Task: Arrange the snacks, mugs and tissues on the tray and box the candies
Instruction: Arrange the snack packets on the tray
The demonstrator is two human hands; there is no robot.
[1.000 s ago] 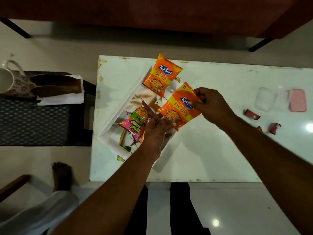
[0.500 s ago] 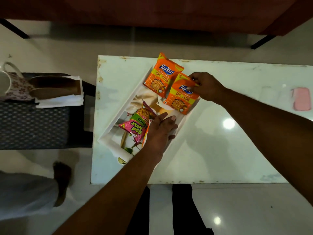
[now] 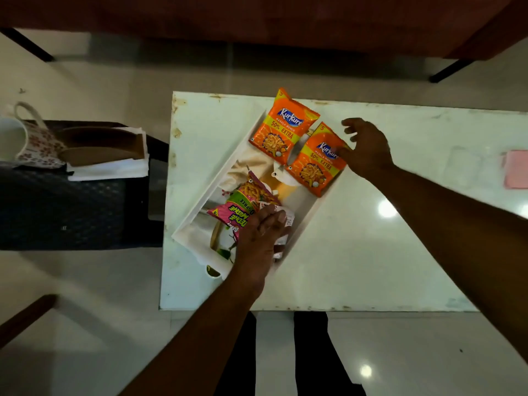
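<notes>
Snack step: right hand (image 3: 367, 148) open, fingertips touching orange packet (image 3: 317, 160) mid-frame; left hand (image 3: 258, 238) pressing flat on pink packet (image 3: 243, 208) in tray (image 3: 297, 224). Next, mugs probably.

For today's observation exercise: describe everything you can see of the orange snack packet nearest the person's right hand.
The orange snack packet is a glossy sealed pouch with a blue Kurkure logo, a yellow band reading 50% EXTRA and a picture of the snack. It lies flat and tilted at the far end of the white tray, beside its twin, with the open right hand at its edge.
</notes>
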